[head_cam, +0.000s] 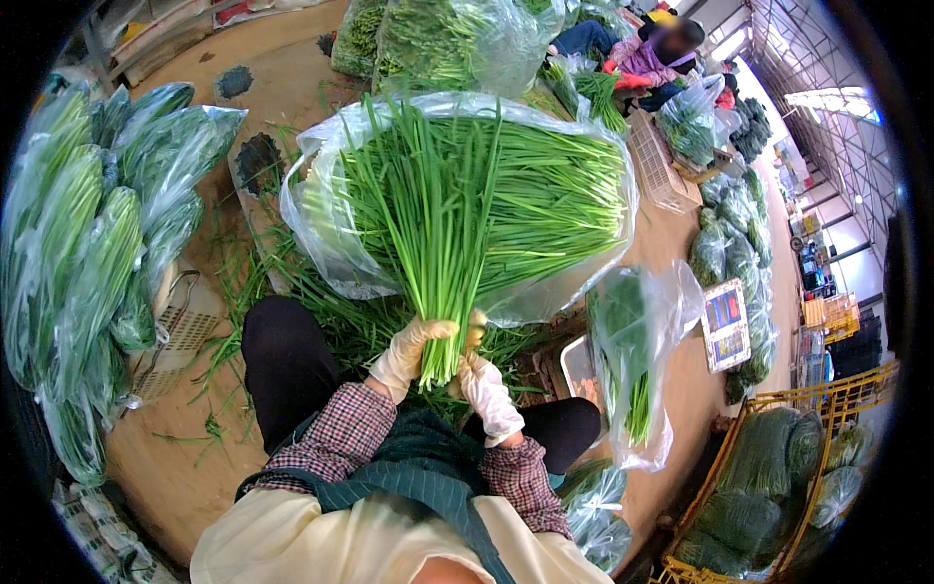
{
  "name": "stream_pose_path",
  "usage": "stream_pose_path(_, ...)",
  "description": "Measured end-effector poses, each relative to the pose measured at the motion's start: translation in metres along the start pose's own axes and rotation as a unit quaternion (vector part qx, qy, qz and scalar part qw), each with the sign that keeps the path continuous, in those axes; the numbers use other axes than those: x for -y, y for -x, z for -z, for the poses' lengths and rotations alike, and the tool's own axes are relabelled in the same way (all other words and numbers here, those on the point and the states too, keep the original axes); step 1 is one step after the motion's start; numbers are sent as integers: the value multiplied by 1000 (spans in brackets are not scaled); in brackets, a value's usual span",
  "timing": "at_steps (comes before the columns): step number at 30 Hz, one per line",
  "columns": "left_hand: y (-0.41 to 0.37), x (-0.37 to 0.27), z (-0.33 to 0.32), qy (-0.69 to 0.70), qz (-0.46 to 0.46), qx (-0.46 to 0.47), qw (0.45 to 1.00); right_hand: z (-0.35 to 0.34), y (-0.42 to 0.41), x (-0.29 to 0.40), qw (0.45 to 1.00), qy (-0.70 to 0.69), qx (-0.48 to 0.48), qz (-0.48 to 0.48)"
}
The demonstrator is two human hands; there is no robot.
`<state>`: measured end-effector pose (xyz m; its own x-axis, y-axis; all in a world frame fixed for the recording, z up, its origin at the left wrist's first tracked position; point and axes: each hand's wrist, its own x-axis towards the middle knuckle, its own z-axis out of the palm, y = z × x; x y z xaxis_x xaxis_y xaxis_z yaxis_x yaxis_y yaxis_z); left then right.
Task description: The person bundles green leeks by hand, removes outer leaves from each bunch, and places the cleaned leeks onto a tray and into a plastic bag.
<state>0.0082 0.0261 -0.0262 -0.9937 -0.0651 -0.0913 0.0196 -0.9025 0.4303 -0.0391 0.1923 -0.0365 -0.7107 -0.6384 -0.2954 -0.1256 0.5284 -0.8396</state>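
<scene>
A bunch of long green Chinese chives (441,241) is gripped near its pale cut ends by my left hand (408,354), which wears a white glove. My right hand (481,383), gloved too, is at the right side of the same cut ends; its fingers are partly hidden behind the stems. The leaf tips fan out away from me over a large open clear plastic bag (554,296). Inside that bag lie more loose chives (558,193), with their pale ends towards both sides.
Bagged greens (73,241) are piled at left beside a plastic crate (179,343). Loose trimmings (343,321) litter the floor around my knees. At right are a bagged bunch (620,350), a scale (580,372) and a yellow-framed cart (693,504). Another person (646,58) sits at the back.
</scene>
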Motion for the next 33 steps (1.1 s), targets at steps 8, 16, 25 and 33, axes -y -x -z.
stream_pose_path(8, -1, -4, -5, -154, -64, -28, 986, 51, 7, 56, 988, -153, -25, -28)
stream_pose_path(16, -4, 15, 4, -361, -177, -81, 912, 5, -13, 46, 978, -151, 7, 144)
stream_pose_path(25, 3, 33, 6, -28, 46, -17, 998, 26, -9, 32, 981, -191, 20, -36)
stream_pose_path(33, -50, 101, -46, -464, 155, 51, 871, 148, 41, 58, 938, 262, -209, 87)
